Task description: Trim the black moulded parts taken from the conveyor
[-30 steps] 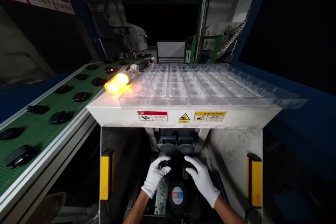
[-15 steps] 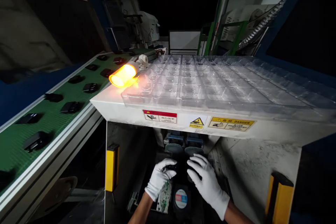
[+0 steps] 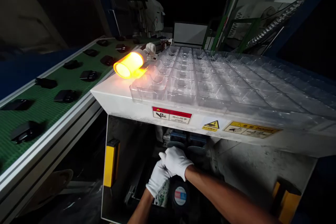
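Both my hands wear white gloves and meet inside the dark machine opening, below the white ledge. My left hand (image 3: 159, 176) has its fingers curled, and the small black part it gripped a moment earlier is now covered. Across its fingertips lies my right hand (image 3: 175, 161), closed, its fingers bent over the left hand. Whatever sits between them is hidden. Just below the hands is a round black fixture with a red and blue label (image 3: 180, 195). A worn pale plate with green specks (image 3: 162, 196) is under my left wrist. Two grey discs (image 3: 196, 149) stand behind the hands.
A clear plastic compartment tray (image 3: 210, 92) rests on the white ledge (image 3: 112, 91), beside a glowing orange lamp (image 3: 128, 65). To the left, a green conveyor (image 3: 49, 115) carries several black plastic parts (image 3: 65, 95). Yellow bars (image 3: 110, 164) flank the opening.
My right hand has moved left, from open and apart to closed over my left hand. The black part in the left hand has gone out of sight. The view has shifted slightly.
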Demonstrator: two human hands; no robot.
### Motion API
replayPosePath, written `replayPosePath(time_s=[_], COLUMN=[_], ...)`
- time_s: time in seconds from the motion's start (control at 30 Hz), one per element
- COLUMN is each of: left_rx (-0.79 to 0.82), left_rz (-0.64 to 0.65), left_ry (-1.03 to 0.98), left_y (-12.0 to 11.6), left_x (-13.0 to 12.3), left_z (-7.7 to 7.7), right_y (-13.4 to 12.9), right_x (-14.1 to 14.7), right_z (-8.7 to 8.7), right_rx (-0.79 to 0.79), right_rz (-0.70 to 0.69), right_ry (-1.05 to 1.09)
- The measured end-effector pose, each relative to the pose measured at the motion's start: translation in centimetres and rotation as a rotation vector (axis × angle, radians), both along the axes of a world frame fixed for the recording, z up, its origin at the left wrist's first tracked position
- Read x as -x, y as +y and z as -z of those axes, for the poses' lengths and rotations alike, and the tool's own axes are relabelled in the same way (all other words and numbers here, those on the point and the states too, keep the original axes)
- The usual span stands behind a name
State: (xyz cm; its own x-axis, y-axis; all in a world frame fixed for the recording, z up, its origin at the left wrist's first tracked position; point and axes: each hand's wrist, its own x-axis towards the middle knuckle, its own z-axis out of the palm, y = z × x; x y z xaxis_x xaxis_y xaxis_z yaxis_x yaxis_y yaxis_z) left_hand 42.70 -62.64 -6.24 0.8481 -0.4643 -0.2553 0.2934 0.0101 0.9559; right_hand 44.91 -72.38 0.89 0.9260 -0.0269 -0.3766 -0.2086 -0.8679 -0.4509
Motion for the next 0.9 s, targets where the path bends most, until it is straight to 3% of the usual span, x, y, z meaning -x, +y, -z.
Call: replayPosePath(time_s=[0.1,0.2,0.3,0.43,0.53,0.67,0.73,0.8,0.9], left_rx=[-0.042,-0.146,-0.314,-0.499,-0.552,-0.569,-0.584,-0.611,-0.661], left_rz=[-0.022,-0.094,-0.225,-0.479,-0.64,-0.763,-0.798,-0.85,-0.926], left_ry=[-0.017,-0.033,0.046,0.245,0.371,0.439,0.446,0.452,0.474], left_y=[0.6,4.5,11.2,18.2,20.3,20.8,20.5,19.9,19.0], left_x=[0.7,3.1,8.2,16.8,20.4,20.9,20.7,20.7,21.2], left_z=[-0.7,-1.1,-0.6,0.8,2.5,5.4,6.3,6.6,6.2], right_y=[-0.9,-3.4,-6.6,-8.6,-8.9,-9.5,-8.7,-5.8,2.9], right_x=[1.1,4.1,6.9,7.3,7.3,8.5,8.6,7.8,7.3], right_z=[-1.5,-2.2,-1.0,2.1,3.0,2.5,2.7,3.5,5.0], right_rx=[0.03,0.064,0.096,0.141,0.158,0.091,-0.047,-0.192,-0.34], right_rz=[-0.032,-0.048,-0.046,-0.06,-0.064,-0.013,0.017,-0.035,-0.224], right_ry=[-0.036,-0.049,0.022,0.159,0.208,0.145,-0.001,-0.117,-0.118])
